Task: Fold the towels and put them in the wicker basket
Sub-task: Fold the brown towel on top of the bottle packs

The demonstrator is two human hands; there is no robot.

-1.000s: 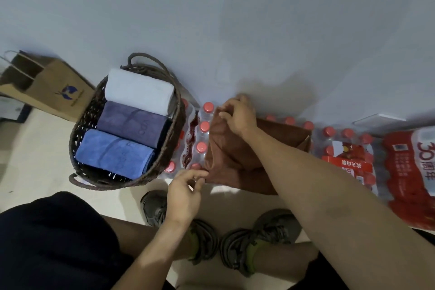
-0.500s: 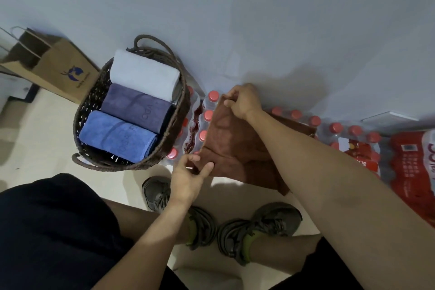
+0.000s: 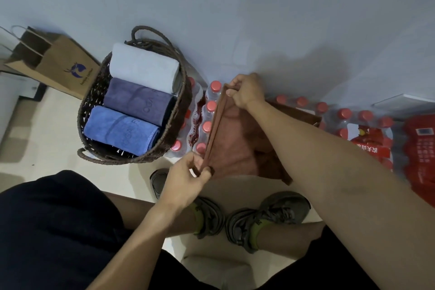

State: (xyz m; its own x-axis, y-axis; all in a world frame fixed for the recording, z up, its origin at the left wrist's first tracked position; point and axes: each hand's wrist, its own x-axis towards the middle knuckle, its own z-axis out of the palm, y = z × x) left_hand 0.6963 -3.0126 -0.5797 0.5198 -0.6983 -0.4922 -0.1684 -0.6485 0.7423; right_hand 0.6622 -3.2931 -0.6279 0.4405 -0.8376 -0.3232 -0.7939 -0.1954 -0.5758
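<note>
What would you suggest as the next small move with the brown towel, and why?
Probably carry the pinched edge across to the right to fold the towel over. The left hand and right hand each pinch a corner of the brown towel, whose left edge is lifted above the water bottles. The wicker basket already holds three rolled towels.

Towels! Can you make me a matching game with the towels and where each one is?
Things:
1. white towel
2. purple towel
3. blue towel
4. brown towel

Places:
A. in the wicker basket, nearest the person
B. held at two corners by the left hand and the right hand
C. in the basket, nearest the wall
D. in the basket, in the middle

Pairs: 1-C, 2-D, 3-A, 4-B
</note>
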